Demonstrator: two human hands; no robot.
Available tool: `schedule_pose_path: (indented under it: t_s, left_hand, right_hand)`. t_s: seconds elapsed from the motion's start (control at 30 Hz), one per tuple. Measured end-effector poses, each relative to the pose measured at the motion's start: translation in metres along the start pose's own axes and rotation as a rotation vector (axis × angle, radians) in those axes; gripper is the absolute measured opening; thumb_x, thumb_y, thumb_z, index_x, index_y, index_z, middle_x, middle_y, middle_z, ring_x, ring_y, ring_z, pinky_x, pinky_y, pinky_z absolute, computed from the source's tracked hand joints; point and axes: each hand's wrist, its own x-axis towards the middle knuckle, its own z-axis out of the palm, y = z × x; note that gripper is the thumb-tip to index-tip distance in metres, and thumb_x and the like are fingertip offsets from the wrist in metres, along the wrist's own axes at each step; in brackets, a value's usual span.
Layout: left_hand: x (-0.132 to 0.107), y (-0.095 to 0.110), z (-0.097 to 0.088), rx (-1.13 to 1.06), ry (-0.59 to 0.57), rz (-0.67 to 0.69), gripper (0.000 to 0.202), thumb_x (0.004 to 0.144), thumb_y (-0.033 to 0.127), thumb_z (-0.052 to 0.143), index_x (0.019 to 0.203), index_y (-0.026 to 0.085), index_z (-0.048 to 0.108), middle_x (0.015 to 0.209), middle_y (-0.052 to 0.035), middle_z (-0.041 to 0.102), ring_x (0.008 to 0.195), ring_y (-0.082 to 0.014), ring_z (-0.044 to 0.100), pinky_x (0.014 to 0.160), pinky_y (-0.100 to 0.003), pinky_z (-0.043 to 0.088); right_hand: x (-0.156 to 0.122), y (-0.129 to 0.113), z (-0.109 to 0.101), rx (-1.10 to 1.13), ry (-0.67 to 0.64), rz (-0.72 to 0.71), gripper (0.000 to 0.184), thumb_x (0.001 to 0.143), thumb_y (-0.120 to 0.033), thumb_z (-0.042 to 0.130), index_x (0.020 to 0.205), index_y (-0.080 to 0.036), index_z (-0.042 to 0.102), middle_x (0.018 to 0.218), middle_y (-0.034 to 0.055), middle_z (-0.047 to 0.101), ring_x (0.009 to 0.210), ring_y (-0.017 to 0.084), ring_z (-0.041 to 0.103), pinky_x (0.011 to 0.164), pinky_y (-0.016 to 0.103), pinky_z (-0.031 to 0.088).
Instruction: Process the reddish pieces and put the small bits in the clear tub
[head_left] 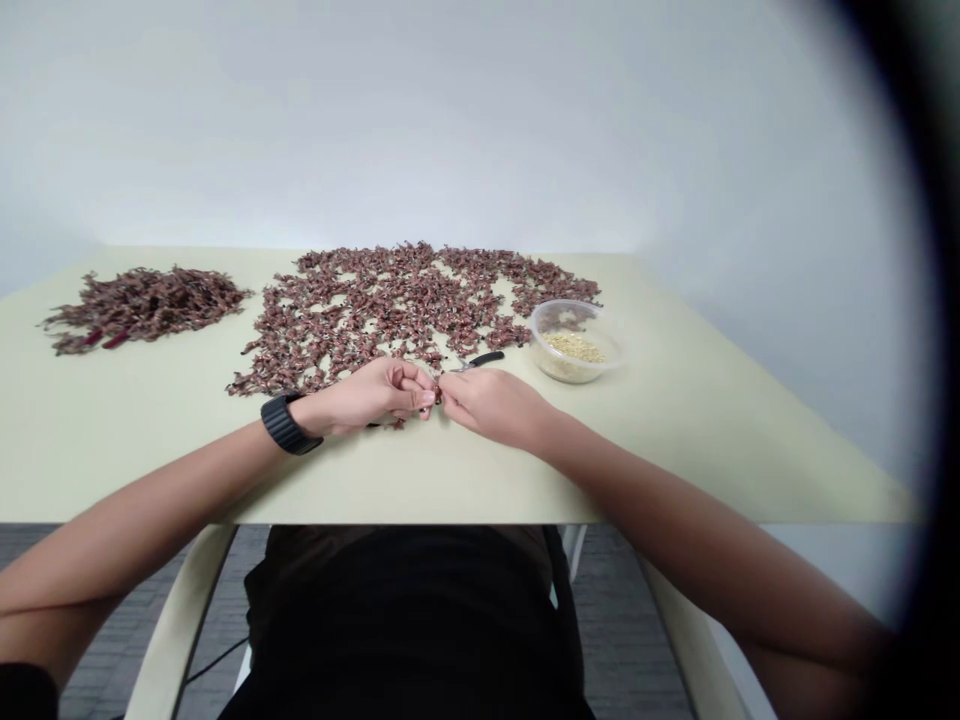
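Observation:
My left hand, with a black watch band on its wrist, pinches a small reddish-brown piece between thumb and fingers. From the other side, the closed fingers of my right hand meet the same piece. Its exact kind is too small to make out. Just beyond my right hand lies a tool with a black handle, partly hidden by the hand. Many similar reddish-brown pieces are spread over the table beyond both hands. A few more lie beneath my left hand, mostly covered.
A clear round plastic tub with pale yellow bits in it stands to the right of the spread. At the left is a heaped pile of brownish pieces, with dark red items at its front. The pale table meets a wall behind.

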Motion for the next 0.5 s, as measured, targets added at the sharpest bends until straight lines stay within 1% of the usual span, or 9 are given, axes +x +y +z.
schedule_pose_path:
  t_s: [0.1, 0.23, 0.4, 0.5]
  left_hand:
    - [-0.001, 0.003, 0.000, 0.002, -0.035, -0.043, 0.028, 0.084, 0.036, 0.080, 0.097, 0.013, 0.070, 0.077, -0.0049, 0.070, 0.059, -0.0076, 0.053, 0.053, -0.019, 0.038]
    - [-0.003, 0.008, 0.001, 0.054, -0.072, -0.034, 0.027, 0.085, 0.036, 0.078, 0.096, 0.012, 0.072, 0.077, -0.0044, 0.069, 0.060, -0.0073, 0.053, 0.053, -0.018, 0.037]
    - [-0.004, 0.011, 0.002, 0.132, -0.099, -0.015, 0.028, 0.088, 0.037, 0.075, 0.098, 0.011, 0.070, 0.077, -0.0045, 0.069, 0.058, -0.0069, 0.049, 0.051, -0.019, 0.034]
    - [-0.004, 0.009, 0.003, 0.201, -0.090, 0.020, 0.029, 0.088, 0.037, 0.074, 0.100, 0.011, 0.068, 0.078, -0.0055, 0.070, 0.057, -0.0072, 0.049, 0.051, -0.019, 0.033]
  right_hand:
    - [-0.001, 0.000, -0.001, -0.040, -0.046, -0.048, 0.016, 0.102, -0.025, 0.051, 0.092, -0.017, 0.060, 0.081, 0.0055, 0.068, 0.072, 0.017, 0.060, 0.065, 0.030, 0.031]
    - [-0.003, -0.001, 0.000, -0.090, -0.075, -0.086, 0.017, 0.102, -0.027, 0.052, 0.093, -0.016, 0.062, 0.079, 0.0060, 0.068, 0.072, 0.018, 0.061, 0.066, 0.030, 0.033]
    - [-0.003, -0.003, 0.004, -0.115, -0.055, -0.105, 0.018, 0.101, -0.025, 0.052, 0.093, -0.015, 0.064, 0.080, 0.0072, 0.069, 0.071, 0.019, 0.061, 0.066, 0.031, 0.033]
    - [-0.003, -0.003, 0.008, -0.048, -0.025, -0.069, 0.019, 0.099, -0.026, 0.054, 0.089, -0.015, 0.065, 0.074, 0.0058, 0.067, 0.065, 0.017, 0.057, 0.063, 0.031, 0.030]
